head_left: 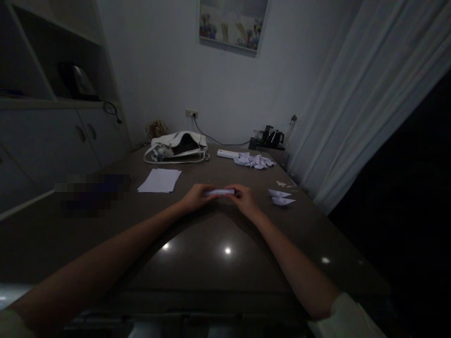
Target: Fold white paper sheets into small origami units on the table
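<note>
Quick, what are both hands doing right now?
Left hand: closed, holding one end of the folded paper.
Right hand: closed, holding its other end.

The inside of the white bag [165, 141] is too dark to make out. Nearer than the bag and to its right, the fingers [209, 187] of the left hand [196, 197] and right hand [245, 202] partly cover both ends of the folded paper [221, 192]. Left of the bag, a pixelated patch [93, 195] masks whatever lies there, and a kettle [82, 82] is half lost in shadow. Right of it, sheets in the crumpled pile [255, 161] overlap past counting. Up and right of it, the top edge cuts off the wall picture [232, 23].
</note>
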Available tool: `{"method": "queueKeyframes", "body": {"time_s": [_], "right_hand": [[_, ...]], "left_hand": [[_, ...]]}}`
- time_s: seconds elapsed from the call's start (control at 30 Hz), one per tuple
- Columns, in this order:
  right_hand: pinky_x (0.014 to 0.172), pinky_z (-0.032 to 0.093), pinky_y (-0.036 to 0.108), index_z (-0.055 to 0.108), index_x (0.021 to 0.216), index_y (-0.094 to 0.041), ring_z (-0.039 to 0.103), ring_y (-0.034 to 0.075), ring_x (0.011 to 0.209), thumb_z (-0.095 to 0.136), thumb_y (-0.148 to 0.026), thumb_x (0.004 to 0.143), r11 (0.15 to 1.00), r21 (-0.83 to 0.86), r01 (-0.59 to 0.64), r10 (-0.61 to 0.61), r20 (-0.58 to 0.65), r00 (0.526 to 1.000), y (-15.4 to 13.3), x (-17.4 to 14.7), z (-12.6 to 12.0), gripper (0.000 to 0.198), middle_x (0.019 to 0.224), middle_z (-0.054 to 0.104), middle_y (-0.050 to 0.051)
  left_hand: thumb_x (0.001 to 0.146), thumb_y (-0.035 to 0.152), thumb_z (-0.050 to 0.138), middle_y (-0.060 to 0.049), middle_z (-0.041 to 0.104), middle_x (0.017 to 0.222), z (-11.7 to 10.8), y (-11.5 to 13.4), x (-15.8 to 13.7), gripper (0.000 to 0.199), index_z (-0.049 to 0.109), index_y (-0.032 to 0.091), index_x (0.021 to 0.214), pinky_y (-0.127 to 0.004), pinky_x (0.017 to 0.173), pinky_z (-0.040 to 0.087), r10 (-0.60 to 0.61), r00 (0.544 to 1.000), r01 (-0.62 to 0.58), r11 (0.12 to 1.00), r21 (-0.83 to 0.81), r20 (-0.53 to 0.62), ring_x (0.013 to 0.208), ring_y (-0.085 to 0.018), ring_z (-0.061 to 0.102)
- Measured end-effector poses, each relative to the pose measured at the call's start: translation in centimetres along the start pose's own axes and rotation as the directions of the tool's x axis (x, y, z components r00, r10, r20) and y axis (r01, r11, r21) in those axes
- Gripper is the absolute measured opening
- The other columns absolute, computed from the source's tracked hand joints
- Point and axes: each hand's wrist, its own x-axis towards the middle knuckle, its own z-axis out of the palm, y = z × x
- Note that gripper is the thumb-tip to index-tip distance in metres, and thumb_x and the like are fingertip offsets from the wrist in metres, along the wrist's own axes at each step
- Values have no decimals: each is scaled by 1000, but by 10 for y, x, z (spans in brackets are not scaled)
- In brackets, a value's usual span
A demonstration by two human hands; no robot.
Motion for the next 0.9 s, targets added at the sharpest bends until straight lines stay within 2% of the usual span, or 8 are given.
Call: {"method": "queueKeyframes", "body": {"time_s": [0.13,0.27,0.5,0.73,0.9], "right_hand": [[57,44,24,71,92,-15,58,15,62,70,-36,78,992,102,-68,74,-61,995,6,2,2,25,73,68,4],[55,44,24,69,92,-15,58,15,61,69,-40,75,969,217,-116,137,-85,987,14,4,4,31,75,68,5],[49,42,23,69,85,-15,51,12,52,67,-49,72,925,345,-161,199,-77,977,16,7,6,36,67,65,3],[47,40,23,68,78,-16,48,11,48,70,-54,69,900,391,-194,225,-34,974,13,8,4,39,57,58,-1],[48,41,23,69,78,-16,49,11,49,70,-56,68,885,403,-235,230,62,971,9,6,6,41,60,61,0]], "left_hand": [[86,58,46,-4,68,79,0,2,1,54,71,11,95,-25,65,42,-9,1000,10,999,-53,11,71,-18,58],[91,58,33,-5,63,71,1,1,3,59,67,10,81,-25,64,43,-9,999,12,994,-111,34,69,-18,56],[87,52,46,-4,66,82,5,-4,4,51,68,9,103,-26,69,44,18,991,10,979,-204,132,75,-18,57],[86,55,51,-1,60,72,6,0,2,52,69,8,98,-21,57,38,-6,984,51,966,-252,176,64,-13,51],[86,61,48,1,55,64,8,8,-2,56,67,9,92,-19,48,32,-26,975,92,952,-294,222,54,-10,46]]}}
